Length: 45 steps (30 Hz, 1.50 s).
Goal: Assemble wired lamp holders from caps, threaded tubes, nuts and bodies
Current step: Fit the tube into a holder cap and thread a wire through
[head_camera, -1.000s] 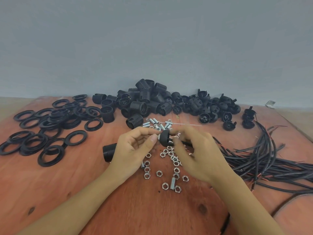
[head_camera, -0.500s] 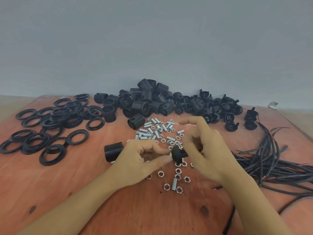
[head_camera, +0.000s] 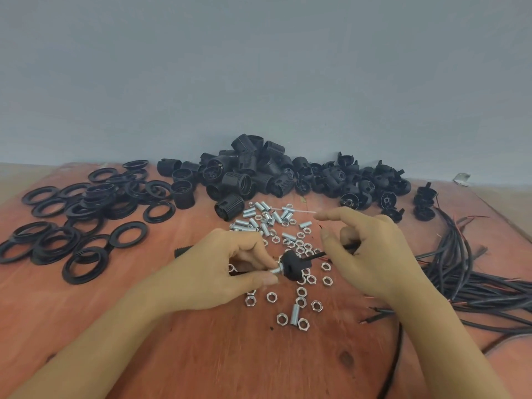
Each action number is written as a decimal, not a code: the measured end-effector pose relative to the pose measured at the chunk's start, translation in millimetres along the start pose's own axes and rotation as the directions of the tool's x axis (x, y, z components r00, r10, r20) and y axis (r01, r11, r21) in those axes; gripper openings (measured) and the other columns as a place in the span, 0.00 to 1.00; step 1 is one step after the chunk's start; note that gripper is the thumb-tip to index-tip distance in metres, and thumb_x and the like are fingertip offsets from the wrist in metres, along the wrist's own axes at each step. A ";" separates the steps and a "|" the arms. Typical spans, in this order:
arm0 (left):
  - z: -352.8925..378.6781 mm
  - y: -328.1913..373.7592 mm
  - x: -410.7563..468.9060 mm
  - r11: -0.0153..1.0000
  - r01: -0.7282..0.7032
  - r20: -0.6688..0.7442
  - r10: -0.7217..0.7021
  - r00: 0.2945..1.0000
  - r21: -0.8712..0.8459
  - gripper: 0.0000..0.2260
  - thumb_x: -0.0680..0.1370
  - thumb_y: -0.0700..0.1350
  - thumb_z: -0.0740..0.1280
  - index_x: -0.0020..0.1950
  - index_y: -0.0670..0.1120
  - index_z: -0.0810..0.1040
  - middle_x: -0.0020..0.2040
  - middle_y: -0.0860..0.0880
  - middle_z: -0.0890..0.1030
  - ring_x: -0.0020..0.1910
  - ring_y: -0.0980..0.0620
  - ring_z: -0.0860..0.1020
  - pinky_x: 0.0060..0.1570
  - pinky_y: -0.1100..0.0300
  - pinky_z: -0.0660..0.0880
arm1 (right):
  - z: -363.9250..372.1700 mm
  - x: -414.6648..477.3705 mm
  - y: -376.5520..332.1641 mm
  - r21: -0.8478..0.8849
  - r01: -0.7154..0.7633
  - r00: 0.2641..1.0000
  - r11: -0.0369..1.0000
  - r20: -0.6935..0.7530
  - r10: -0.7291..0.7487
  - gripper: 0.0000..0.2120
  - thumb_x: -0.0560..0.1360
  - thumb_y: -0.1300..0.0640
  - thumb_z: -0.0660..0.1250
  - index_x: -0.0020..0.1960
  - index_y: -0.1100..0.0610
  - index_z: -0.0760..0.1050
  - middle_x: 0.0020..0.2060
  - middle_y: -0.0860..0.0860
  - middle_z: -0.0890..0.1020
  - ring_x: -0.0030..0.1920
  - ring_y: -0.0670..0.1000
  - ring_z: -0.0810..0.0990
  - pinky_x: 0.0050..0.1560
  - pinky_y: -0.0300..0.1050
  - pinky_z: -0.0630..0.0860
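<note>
Left hand is pinching the silver threaded tube sticking out of a black cap, held just above the bench. Right hand is gripping the black wire running into the cap's other side (index finger pointing out straight, the rest curled). Loose nuts are lying under and around the cap, spare tubes just beyond, bodies and spare caps heaped along the wall, rings spreading left, wire bundle trailing right.

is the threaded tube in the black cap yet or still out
In: short silver threaded tube juts from small black plastic cap, pinched by left hand; right hand holds black wire.
</note>
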State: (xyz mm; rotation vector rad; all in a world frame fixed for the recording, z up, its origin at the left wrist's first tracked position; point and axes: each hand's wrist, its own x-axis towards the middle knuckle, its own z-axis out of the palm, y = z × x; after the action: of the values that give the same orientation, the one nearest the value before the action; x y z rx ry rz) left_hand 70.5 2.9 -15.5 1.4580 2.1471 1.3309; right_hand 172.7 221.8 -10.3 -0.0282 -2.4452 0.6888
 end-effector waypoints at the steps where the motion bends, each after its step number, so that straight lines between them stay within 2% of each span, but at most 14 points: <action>1: -2.4 0.7 -0.1 0.999 0.040 0.056 -0.039 0.998 -0.018 0.04 0.75 0.44 0.74 0.45 0.49 0.79 0.39 0.54 0.86 0.41 0.56 0.84 0.45 0.66 0.78 | -0.9 0.0 -0.4 0.009 0.011 1.000 1.000 -0.002 -0.011 0.12 0.74 0.54 0.63 0.54 0.49 0.81 0.19 0.44 0.68 0.23 0.47 0.69 0.32 0.38 0.63; 6: 0.3 1.2 1.1 0.984 0.051 0.096 -0.068 0.993 0.169 0.08 0.76 0.47 0.73 0.46 0.55 0.74 0.39 0.59 0.84 0.40 0.59 0.82 0.44 0.59 0.79 | 1.1 -2.2 -6.0 0.007 0.103 0.995 0.995 -0.022 -0.102 0.14 0.74 0.56 0.64 0.57 0.52 0.82 0.21 0.41 0.68 0.23 0.43 0.66 0.29 0.39 0.63; 8: 4.2 0.9 1.4 0.980 0.003 0.056 -0.014 0.998 0.198 0.10 0.77 0.48 0.72 0.51 0.58 0.72 0.40 0.60 0.83 0.40 0.58 0.81 0.44 0.55 0.79 | 5.2 -3.0 -12.5 0.001 0.142 0.990 0.990 -0.015 -0.142 0.14 0.77 0.54 0.62 0.58 0.52 0.82 0.19 0.41 0.65 0.22 0.43 0.65 0.27 0.41 0.66; 11: 7.8 3.6 2.4 0.981 -0.102 -0.032 0.109 0.994 0.163 0.16 0.78 0.46 0.69 0.61 0.63 0.70 0.42 0.58 0.83 0.38 0.55 0.81 0.40 0.55 0.79 | 10.5 -4.9 -21.8 -0.013 0.174 0.985 0.985 0.016 -0.173 0.18 0.80 0.48 0.56 0.61 0.50 0.80 0.21 0.45 0.70 0.22 0.48 0.68 0.26 0.47 0.71; 13: 7.2 5.0 3.1 0.969 -0.159 -0.087 0.178 0.980 0.191 0.17 0.78 0.45 0.69 0.64 0.60 0.74 0.42 0.61 0.82 0.35 0.56 0.80 0.36 0.60 0.77 | 10.0 -4.8 -22.1 -0.022 0.165 0.986 0.986 -0.004 -0.165 0.19 0.80 0.46 0.54 0.60 0.50 0.80 0.21 0.46 0.72 0.23 0.48 0.70 0.27 0.47 0.71; 16: 1.0 7.0 2.9 0.913 -0.230 -0.116 0.283 0.952 0.338 0.10 0.76 0.42 0.70 0.57 0.45 0.83 0.37 0.66 0.77 0.33 0.68 0.74 0.36 0.77 0.67 | 7.7 -1.6 -9.9 -0.116 0.051 0.990 0.992 -0.123 -0.065 0.19 0.81 0.46 0.54 0.46 0.53 0.81 0.19 0.46 0.68 0.22 0.45 0.67 0.27 0.41 0.68; 20: -4.0 5.3 2.5 0.844 -0.274 -0.052 0.334 0.941 0.462 0.08 0.76 0.41 0.70 0.53 0.41 0.84 0.37 0.61 0.75 0.34 0.70 0.68 0.40 0.78 0.63 | 5.5 3.3 9.4 -0.094 -0.160 0.957 0.983 -0.261 0.131 0.12 0.79 0.50 0.64 0.39 0.51 0.77 0.18 0.45 0.67 0.21 0.44 0.67 0.29 0.41 0.66; 23: -0.2 6.3 0.9 0.824 -0.292 -0.008 0.338 0.941 0.485 0.12 0.77 0.43 0.69 0.60 0.43 0.82 0.37 0.57 0.79 0.34 0.66 0.71 0.39 0.76 0.67 | 12.0 2.0 0.1 -0.041 -0.039 0.982 0.998 -0.184 0.031 0.07 0.78 0.54 0.66 0.45 0.54 0.81 0.18 0.47 0.70 0.20 0.48 0.69 0.27 0.48 0.73; 25: 2.9 8.0 0.6 0.813 -0.289 0.009 0.329 0.944 0.506 0.18 0.79 0.46 0.66 0.68 0.43 0.76 0.39 0.54 0.80 0.35 0.60 0.73 0.37 0.68 0.72 | 20.0 -0.4 -11.0 0.016 0.044 0.992 0.999 -0.117 -0.041 0.06 0.79 0.53 0.66 0.49 0.54 0.81 0.19 0.47 0.69 0.21 0.48 0.68 0.26 0.48 0.72; 27: 4.6 7.6 0.5 0.778 -0.309 0.035 0.347 0.937 0.547 0.18 0.79 0.45 0.64 0.67 0.42 0.77 0.40 0.54 0.79 0.36 0.61 0.72 0.36 0.66 0.73 | 24.5 -1.3 -16.7 0.090 0.075 0.995 0.993 -0.075 -0.068 0.09 0.80 0.50 0.63 0.53 0.52 0.80 0.20 0.49 0.68 0.22 0.51 0.67 0.26 0.45 0.68; 30: 2.0 6.5 0.8 0.749 -0.325 0.038 0.373 0.927 0.577 0.14 0.79 0.44 0.63 0.61 0.40 0.81 0.40 0.52 0.80 0.36 0.60 0.73 0.36 0.64 0.75 | 20.4 0.3 -6.5 0.064 0.018 0.994 0.998 -0.111 -0.011 0.13 0.81 0.47 0.59 0.52 0.52 0.79 0.20 0.48 0.69 0.23 0.49 0.67 0.27 0.39 0.63; 34: -2.2 6.1 -0.8 0.733 -0.323 0.051 0.367 0.929 0.599 0.13 0.78 0.44 0.64 0.58 0.41 0.82 0.37 0.51 0.80 0.32 0.53 0.77 0.30 0.56 0.76 | 17.8 0.7 9.4 -0.063 -0.137 0.985 0.988 -0.113 0.130 0.11 0.79 0.47 0.62 0.49 0.50 0.80 0.19 0.45 0.71 0.23 0.45 0.70 0.31 0.45 0.74; 38: 4.8 10.1 -3.3 0.739 -0.293 0.063 0.323 0.944 0.607 0.19 0.77 0.45 0.63 0.66 0.41 0.78 0.37 0.53 0.81 0.29 0.57 0.73 0.25 0.57 0.73 | 33.5 -2.0 -2.4 0.068 -0.096 0.994 0.993 -0.040 0.099 0.09 0.77 0.46 0.64 0.50 0.48 0.80 0.22 0.46 0.74 0.24 0.48 0.72 0.35 0.47 0.75; 45: 11.4 15.7 -4.1 0.682 -0.294 0.138 0.274 0.952 0.670 0.16 0.80 0.46 0.61 0.64 0.45 0.80 0.31 0.55 0.75 0.27 0.55 0.72 0.23 0.59 0.70 | 32.4 0.0 0.5 0.265 -0.144 0.988 0.954 -0.024 0.156 0.04 0.78 0.52 0.67 0.51 0.50 0.80 0.23 0.53 0.76 0.23 0.50 0.71 0.29 0.33 0.68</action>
State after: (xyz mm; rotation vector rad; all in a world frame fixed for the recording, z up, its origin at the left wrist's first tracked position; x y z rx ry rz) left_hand 89.2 7.3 -11.0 2.1294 2.6233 0.5452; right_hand 154.8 206.9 -32.9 -0.1243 -2.3068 1.0639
